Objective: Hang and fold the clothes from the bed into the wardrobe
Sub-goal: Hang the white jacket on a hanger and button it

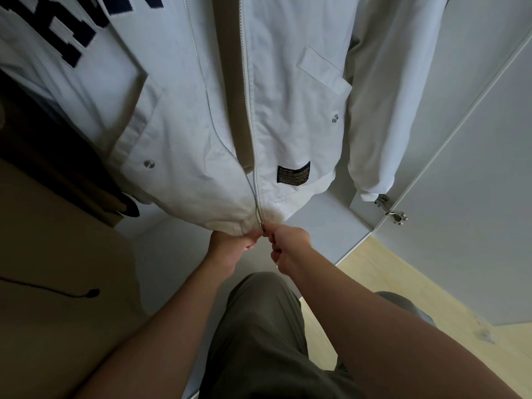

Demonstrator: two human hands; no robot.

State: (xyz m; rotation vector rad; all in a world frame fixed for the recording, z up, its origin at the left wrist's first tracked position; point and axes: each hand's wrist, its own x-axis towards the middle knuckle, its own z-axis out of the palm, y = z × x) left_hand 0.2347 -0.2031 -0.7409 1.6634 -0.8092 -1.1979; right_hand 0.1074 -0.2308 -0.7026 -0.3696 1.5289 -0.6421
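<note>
Left hand (pixel 230 246) curled round the hem (pixel 230 226) just left of the zipper (pixel 260 217). Right hand (pixel 288 249) pinching just right of the zipper's metal lower end; what sits between its fingertips is hidden. The jacket (pixel 296 116) hangs directly above both hands, left of the wardrobe door (pixel 475 168). The zipper's 2 tooth rows run straight up from the hands, meeting only near the bottom. The right hand looks nearer, so closing likely means an upward pull.

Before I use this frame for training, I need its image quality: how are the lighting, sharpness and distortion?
Head view: the wide-angle lens bends the wardrobe door edges; the white jacket is evenly lit without glare; the left third lies in deep shadow; the zipper is sharp; print on the black label is too small to read.
</note>
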